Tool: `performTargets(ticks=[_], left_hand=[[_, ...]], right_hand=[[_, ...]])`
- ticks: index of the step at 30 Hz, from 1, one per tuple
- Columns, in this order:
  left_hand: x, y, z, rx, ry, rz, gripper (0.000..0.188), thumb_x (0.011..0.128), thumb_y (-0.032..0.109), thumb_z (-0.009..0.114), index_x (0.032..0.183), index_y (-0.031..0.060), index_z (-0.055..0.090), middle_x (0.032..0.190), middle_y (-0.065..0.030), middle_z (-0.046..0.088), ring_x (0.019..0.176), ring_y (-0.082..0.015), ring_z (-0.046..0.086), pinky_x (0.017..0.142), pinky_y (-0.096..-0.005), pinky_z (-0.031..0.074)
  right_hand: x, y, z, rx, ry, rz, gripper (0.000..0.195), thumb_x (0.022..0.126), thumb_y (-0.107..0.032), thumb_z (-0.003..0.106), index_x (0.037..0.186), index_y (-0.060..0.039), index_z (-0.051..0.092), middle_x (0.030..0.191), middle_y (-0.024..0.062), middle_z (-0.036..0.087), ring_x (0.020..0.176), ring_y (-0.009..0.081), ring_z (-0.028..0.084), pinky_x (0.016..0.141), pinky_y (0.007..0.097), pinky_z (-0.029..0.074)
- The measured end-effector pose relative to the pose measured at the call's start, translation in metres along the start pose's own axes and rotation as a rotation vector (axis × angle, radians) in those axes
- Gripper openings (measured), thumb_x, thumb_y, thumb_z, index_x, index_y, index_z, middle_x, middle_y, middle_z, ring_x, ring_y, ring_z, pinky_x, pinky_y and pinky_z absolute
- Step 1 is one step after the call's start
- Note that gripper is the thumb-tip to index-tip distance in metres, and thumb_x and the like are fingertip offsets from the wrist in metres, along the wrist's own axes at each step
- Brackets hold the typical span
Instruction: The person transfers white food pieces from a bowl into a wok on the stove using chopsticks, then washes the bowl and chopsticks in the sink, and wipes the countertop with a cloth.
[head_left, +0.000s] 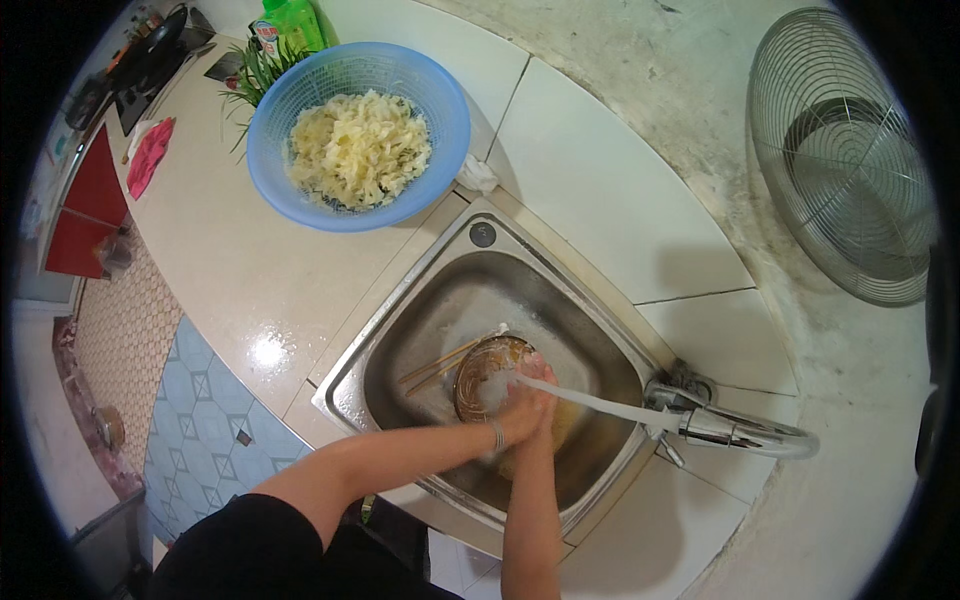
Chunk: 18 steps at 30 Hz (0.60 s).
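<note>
Under the running water stream (600, 403), my left hand (519, 417) and my right hand (545, 381) are pressed together, one overlapping the other. A thin bracelet (499, 435) circles my left wrist. Both hands are over the right side of a brown, see-through bowl (466, 390) on the floor of the stainless steel sink (420, 300). Foamy water swirls inside the bowl. A pair of wooden chopsticks (435, 367) lies in the sink against the bowl's left side. The overlap and splashing hide most of my fingers.
The chrome faucet (720, 429) arches in from the right. On the counter behind the sink stands a blue plastic colander (270, 180) of shredded pale vegetable (364, 146). Beside it are green leaves (259, 75) and a green bottle (296, 30). A wire basket (840, 165) hangs at upper right.
</note>
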<state>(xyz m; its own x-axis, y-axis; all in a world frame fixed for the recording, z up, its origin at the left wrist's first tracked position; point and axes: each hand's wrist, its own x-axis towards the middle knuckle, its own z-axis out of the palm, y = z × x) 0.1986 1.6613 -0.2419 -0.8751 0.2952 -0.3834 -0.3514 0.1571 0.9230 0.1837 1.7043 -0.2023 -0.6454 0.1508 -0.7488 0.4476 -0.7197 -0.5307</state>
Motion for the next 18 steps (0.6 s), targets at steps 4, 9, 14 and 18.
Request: performTargets(ticks=[4,9,14,18], left_hand=[[0.052,-0.059,-0.029,0.18,0.136,0.063,0.047,0.087,0.031,0.032,0.125,0.0034,0.031,0.133,-0.0147,0.024,0.124,-0.0262,0.018,0.103,-0.0373,0.008],[0.027,0.03,-0.019,0.239,0.004,-0.365,0.044,0.085,0.032,0.034,0.12,0.0067,0.038,0.127,-0.0147,0.033,0.118,-0.0316,0.028,0.095,-0.0452,0.024],[0.04,-0.004,-0.042,0.311,0.196,-0.031,0.046,0.085,0.027,0.027,0.127,0.0074,0.029,0.135,-0.0153,0.018,0.124,-0.0332,0.015,0.101,-0.0423,0.014],[0.005,0.032,-0.051,0.338,0.049,-0.162,0.042,0.083,0.025,0.034,0.12,0.0064,0.035,0.128,-0.0165,0.028,0.118,-0.0319,0.026,0.096,-0.0423,0.022]], right_hand=[[-0.031,0.026,0.05,-0.043,-0.204,-0.232,0.038,0.085,-0.034,0.037,0.12,-0.0183,0.042,0.124,-0.0004,0.041,0.105,0.0142,0.043,0.081,0.0294,0.037],[-0.011,0.0,0.022,0.01,-0.155,-0.028,0.044,0.087,-0.032,0.031,0.128,-0.0162,0.03,0.131,0.0011,0.033,0.109,0.015,0.04,0.086,0.0294,0.035],[-0.044,0.021,0.061,-0.013,-0.182,-0.073,0.047,0.085,-0.034,0.034,0.127,-0.0118,0.031,0.129,0.0047,0.034,0.111,0.0169,0.038,0.088,0.0315,0.034],[-0.005,0.006,0.025,0.02,-0.22,0.008,0.047,0.085,-0.032,0.038,0.127,-0.0138,0.028,0.129,0.0036,0.031,0.114,0.0192,0.034,0.087,0.035,0.034]])
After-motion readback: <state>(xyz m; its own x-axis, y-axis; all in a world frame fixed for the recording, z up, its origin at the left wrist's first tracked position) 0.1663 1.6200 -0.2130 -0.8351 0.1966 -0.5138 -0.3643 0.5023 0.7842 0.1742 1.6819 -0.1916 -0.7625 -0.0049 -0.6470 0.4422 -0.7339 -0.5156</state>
